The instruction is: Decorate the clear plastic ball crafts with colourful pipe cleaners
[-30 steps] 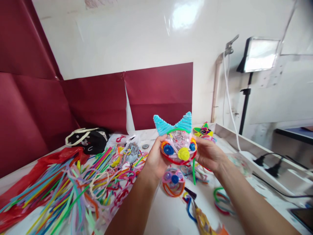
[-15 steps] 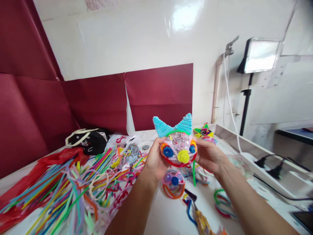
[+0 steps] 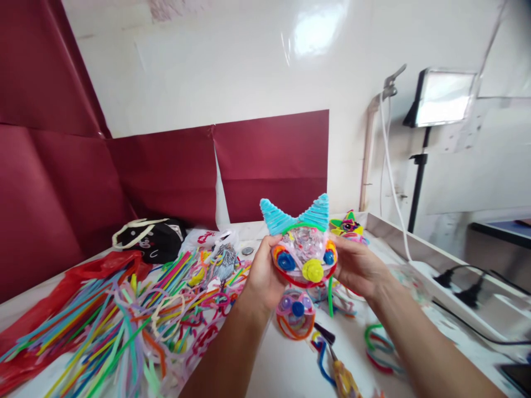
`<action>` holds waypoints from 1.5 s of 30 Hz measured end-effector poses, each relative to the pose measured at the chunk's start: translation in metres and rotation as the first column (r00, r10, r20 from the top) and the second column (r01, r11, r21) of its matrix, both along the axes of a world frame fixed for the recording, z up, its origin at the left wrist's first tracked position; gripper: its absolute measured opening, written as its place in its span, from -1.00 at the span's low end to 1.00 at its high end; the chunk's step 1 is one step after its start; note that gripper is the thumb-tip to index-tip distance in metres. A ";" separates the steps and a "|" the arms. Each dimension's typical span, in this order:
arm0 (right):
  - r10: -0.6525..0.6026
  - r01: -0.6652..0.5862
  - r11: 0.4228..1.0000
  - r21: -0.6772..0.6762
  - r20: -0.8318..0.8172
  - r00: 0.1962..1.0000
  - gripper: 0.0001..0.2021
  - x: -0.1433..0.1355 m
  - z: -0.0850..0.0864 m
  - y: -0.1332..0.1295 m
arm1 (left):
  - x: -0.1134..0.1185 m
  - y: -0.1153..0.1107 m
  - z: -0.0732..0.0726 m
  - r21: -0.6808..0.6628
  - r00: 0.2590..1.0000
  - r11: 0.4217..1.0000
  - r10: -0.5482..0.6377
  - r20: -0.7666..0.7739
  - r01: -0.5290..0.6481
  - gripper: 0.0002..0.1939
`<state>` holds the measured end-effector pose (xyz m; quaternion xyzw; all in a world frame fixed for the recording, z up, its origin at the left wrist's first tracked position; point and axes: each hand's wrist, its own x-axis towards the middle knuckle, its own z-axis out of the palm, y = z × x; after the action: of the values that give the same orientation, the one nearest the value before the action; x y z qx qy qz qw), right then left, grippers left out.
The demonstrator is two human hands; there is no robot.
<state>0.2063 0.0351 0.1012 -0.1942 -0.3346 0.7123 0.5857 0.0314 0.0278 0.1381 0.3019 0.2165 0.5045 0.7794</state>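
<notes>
Between both hands is a pipe-cleaner animal head with pointed light-blue ears, blue coiled eyes, a yellow coiled nose and a red lower edge. My left hand grips its left side, and my right hand holds the right side; some fingertips are hidden behind it. Just below, on the white table, lies a smaller pipe-cleaner face with a blue nose and an orange loop. A tool with a yellow handle rests nearer to me, beside a bent blue pipe cleaner.
Loose pipe cleaners cover the left of the table, partly on a red plastic bag. A black pouch sits behind them. At right are green and red loops, a power strip with cables, and a lamp on a stand.
The view has shifted very slightly. Both hands keep their hold on the animal head, which has barely moved.
</notes>
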 end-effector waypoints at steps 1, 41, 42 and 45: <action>-0.004 0.004 1.000 0.001 -0.001 1.000 -0.67 0.000 0.000 0.000 | 0.000 0.000 0.000 0.001 1.000 1.000 0.011 -0.004 -0.011 -0.72; 0.018 -0.019 0.999 0.044 0.034 0.999 -0.76 0.005 -0.002 0.000 | 0.001 -0.003 -0.003 0.071 0.997 0.995 0.068 0.044 -0.071 -0.76; 0.015 -0.016 0.999 0.043 0.031 0.999 -0.76 0.004 -0.002 0.000 | 0.001 -0.003 -0.003 0.070 0.996 0.994 0.076 0.044 -0.079 -0.77; 0.007 -0.008 0.999 0.036 0.024 1.000 -0.78 0.004 -0.002 0.000 | 0.003 -0.004 -0.002 0.062 0.994 0.992 0.104 0.044 -0.107 -0.80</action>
<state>0.2103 0.0348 0.0989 -0.1909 -0.3550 0.7058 0.5825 0.0343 0.0239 0.1359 0.3046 0.2000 0.5577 0.7458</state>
